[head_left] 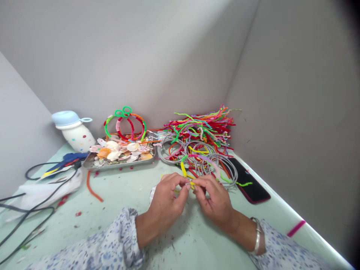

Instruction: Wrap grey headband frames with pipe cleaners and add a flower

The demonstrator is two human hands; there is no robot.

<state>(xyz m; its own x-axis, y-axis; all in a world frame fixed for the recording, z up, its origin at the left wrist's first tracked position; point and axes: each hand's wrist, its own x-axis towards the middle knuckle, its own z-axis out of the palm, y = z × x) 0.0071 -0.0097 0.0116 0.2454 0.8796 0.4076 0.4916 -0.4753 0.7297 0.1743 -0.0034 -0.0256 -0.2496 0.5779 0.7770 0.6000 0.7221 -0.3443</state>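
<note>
Between my two hands is a ring wrapped in pipe cleaners (183, 168), coloured yellow, green, pink and lilac along its arc. My left hand (170, 197) pinches it at the near side, thumb against forefinger. Close beside it, my right hand (215, 198) pinches the yellow pipe cleaner (192, 185) at the same spot, so the fingertips nearly meet. Fingers hide part of the join. Just behind the ring lie several bare grey wire hoops (233, 172), overlapping one another. A light green pipe cleaner (244, 184) pokes out to the right.
A heap of coloured pipe cleaners (202, 127) rests against the back wall. Left of it stands a metal tray (120, 165) of seashells with finished wrapped rings (144, 125). A white bottle (78, 137), black cables (28, 212), a phone (250, 183) and an orange pipe cleaner (92, 189) lie around.
</note>
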